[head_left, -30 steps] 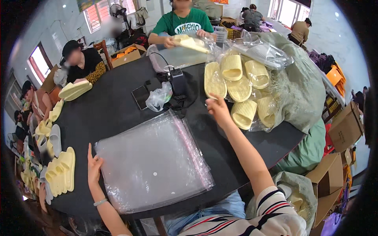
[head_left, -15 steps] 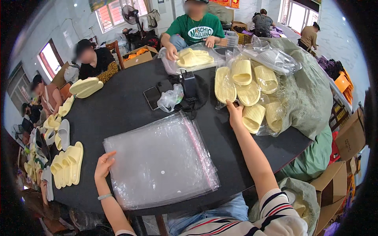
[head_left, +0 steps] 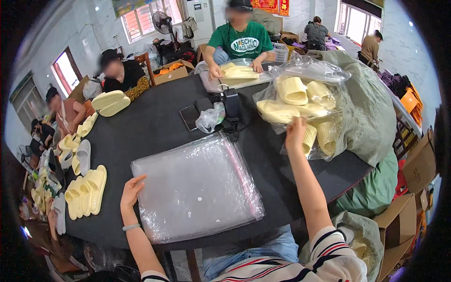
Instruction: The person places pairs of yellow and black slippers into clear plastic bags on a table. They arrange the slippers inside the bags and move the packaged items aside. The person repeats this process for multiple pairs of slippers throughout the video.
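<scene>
At the right of centre, the right hand point(head_left: 295, 135) has its fingers closed on the near edge of a clear plastic bag of pale yellow ribbed slippers point(head_left: 292, 91), which sits in the upper right of the frame, its near edge tilted over more pale yellow bagged slippers point(head_left: 326, 137) just below. At the lower left of centre, the left hand point(head_left: 132, 191) is open and holds nothing, its fingers loosely bent at the left edge of a flat stack of clear plastic bags with a pink strip point(head_left: 195, 188); whether the fingertips touch the stack cannot be told. The stack lies in the lower middle of the frame on a black-covered table point(head_left: 150, 127). Above it, near the centre, are a dark flat phone point(head_left: 189, 117), a crumpled clear plastic bag point(head_left: 210, 117) and a black box-shaped device point(head_left: 231, 102). A grey-green woven sack point(head_left: 364, 105) bulges at the right, against the bagged slippers. A row of pale yellow slippers point(head_left: 87, 193) stands at the left edge of the table. At the top centre, a person in a green T-shirt point(head_left: 246, 35) has both hands at another clear bag with yellow slippers point(head_left: 238, 71).
</scene>
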A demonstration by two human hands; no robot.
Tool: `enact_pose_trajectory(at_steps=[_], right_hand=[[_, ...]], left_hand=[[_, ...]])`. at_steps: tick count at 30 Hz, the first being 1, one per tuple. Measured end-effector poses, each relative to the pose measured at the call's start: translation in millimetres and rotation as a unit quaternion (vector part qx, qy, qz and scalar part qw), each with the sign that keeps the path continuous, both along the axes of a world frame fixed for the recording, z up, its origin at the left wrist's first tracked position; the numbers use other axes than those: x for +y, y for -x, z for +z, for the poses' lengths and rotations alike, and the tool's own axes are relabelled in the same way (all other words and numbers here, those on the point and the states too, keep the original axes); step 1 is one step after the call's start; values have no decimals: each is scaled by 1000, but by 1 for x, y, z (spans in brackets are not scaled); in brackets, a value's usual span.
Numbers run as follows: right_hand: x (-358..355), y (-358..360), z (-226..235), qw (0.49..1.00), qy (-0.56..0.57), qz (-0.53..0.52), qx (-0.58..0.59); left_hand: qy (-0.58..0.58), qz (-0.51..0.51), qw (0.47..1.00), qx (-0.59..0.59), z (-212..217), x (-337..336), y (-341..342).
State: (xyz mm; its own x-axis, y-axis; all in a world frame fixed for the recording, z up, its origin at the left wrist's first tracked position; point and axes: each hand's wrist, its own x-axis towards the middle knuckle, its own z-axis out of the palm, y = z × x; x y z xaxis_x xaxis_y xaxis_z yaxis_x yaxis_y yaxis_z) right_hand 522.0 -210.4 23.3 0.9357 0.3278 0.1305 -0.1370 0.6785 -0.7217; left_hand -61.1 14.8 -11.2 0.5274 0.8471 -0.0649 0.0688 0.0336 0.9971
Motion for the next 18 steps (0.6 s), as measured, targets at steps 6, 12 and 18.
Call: enact_pose_trajectory(at_steps=[6,12,18], right_hand=[[-99,52,75,996,-46,-65,-37],[-187,82,117,966,100,-51,-235],[-138,156,162,938,93,7,-335]], left_hand=[[-20,13,999,49,2,-6,5],[-64,11,992,108,10,-8,3],[-19,-13,999,43,11,-9,-9]])
